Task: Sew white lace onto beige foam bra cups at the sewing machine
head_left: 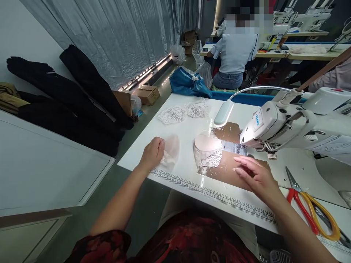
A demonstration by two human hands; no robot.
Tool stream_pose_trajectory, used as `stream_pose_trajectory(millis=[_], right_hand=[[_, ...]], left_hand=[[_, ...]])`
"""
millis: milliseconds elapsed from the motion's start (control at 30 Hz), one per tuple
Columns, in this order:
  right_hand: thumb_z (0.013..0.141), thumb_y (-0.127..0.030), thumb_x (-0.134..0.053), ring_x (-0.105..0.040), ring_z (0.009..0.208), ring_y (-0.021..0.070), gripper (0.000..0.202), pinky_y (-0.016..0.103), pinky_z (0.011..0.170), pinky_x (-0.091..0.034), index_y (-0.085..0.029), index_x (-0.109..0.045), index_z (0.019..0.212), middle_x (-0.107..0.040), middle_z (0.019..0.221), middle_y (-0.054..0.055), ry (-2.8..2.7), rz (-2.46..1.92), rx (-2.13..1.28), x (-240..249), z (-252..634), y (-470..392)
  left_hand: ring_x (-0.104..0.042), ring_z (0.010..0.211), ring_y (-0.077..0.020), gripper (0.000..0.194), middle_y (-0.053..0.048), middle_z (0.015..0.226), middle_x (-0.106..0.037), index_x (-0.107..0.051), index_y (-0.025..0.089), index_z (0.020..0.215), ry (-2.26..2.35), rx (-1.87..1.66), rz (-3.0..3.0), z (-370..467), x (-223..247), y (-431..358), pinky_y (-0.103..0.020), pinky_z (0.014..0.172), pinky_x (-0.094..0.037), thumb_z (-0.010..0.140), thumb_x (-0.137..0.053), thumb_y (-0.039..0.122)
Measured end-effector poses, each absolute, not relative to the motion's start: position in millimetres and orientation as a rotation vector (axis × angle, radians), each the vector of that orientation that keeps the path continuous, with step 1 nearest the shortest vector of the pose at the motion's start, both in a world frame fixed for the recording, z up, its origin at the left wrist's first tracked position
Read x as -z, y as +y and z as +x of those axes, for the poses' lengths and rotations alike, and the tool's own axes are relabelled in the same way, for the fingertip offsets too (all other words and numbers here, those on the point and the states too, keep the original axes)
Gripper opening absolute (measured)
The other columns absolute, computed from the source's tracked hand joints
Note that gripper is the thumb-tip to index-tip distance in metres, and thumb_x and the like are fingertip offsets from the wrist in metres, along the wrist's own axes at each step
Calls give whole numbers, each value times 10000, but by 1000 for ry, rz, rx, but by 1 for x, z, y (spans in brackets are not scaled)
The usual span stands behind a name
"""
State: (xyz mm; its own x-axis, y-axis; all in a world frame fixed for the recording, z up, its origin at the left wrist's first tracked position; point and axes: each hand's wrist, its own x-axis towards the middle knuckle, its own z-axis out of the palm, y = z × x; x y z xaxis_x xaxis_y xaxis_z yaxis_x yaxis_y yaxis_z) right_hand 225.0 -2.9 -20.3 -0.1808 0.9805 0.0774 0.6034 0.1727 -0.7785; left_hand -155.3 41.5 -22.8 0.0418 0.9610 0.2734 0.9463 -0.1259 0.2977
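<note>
My left hand [152,153] is closed, fingers curled, on the edge of a sheer pale fabric piece [172,146] lying near the table's front edge. To its right is a bra cup [207,150] with a smooth pale top and white lace below. My right hand [255,175] hovers over brown board [227,170] on the machine bed, its thumb and fingers apart and nothing between them. Just beyond it stands the white sewing machine [274,117], with its needle area up and left of my wrist. Two more white lace cups [172,114] lie side by side at the back.
Red-handled scissors [303,210] and yellow-handled scissors [333,224] lie at the right. A lamp [223,113] hangs low over the table [189,128]. A printed ruler [211,191] runs along the front edge. Beyond, a co-worker [236,51] sits by a blue bag [189,82].
</note>
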Motion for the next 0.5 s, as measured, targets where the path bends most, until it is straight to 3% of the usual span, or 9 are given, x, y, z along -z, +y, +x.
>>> stream_pose_trajectory(millis=[100, 167, 233, 300, 400, 500], right_hand=[[830, -539, -633, -644, 958, 239, 707, 399, 791, -562, -199, -449, 1421, -608, 1234, 151, -1686, -1354, -1317, 8, 203, -16], [782, -583, -667, -619, 1073, 271, 900, 418, 837, -559, -199, -300, 1509, -497, 1396, 197, -1563, -1256, -1506, 5, 186, -21], [755, -606, -680, -547, 1219, 306, 926, 430, 901, -539, -223, -297, 1506, -402, 1496, 187, -1465, -1170, -1562, 5, 171, -21], [736, -578, -712, -564, 1209, 300, 864, 434, 941, -518, -224, -375, 1448, -509, 1418, 153, -1356, -1138, -1553, 8, 163, -19], [755, -499, -722, -650, 1068, 261, 573, 402, 930, -523, -237, -545, 1232, -692, 1139, 69, -1191, -1158, -1514, 13, 162, -18], [782, -463, -692, -681, 996, 243, 345, 372, 907, -530, -258, -614, 1049, -735, 967, 26, -1107, -1179, -1481, 14, 170, -24]], left_hand=[[-626, 770, -177, 141, -55, 860, -632, -467, 206, 909, 1655, -1035, 2502, -125, 7, 17, -288, 674, -513, 971, -347, 249], [-634, 801, -180, 64, -73, 895, -646, -462, 201, 929, 1290, -1220, 2761, -97, -4, 5, -279, 668, -517, 941, -399, 195], [-640, 781, -175, 62, -78, 903, -662, -470, 191, 955, 995, -1270, 2928, -69, -12, -2, -273, 660, -523, 910, -443, 157], [-645, 757, -166, 74, -69, 888, -671, -479, 187, 957, 834, -1260, 2984, -48, -15, -4, -263, 644, -524, 903, -456, 142], [-643, 740, -160, 59, -52, 834, -660, -482, 189, 929, 852, -1222, 2922, -33, -13, 1, -256, 629, -523, 927, -435, 153], [-640, 796, -163, 100, -71, 879, -654, -496, 177, 948, 969, -1138, 2720, -30, -5, 18, -269, 678, -537, 965, -400, 203]])
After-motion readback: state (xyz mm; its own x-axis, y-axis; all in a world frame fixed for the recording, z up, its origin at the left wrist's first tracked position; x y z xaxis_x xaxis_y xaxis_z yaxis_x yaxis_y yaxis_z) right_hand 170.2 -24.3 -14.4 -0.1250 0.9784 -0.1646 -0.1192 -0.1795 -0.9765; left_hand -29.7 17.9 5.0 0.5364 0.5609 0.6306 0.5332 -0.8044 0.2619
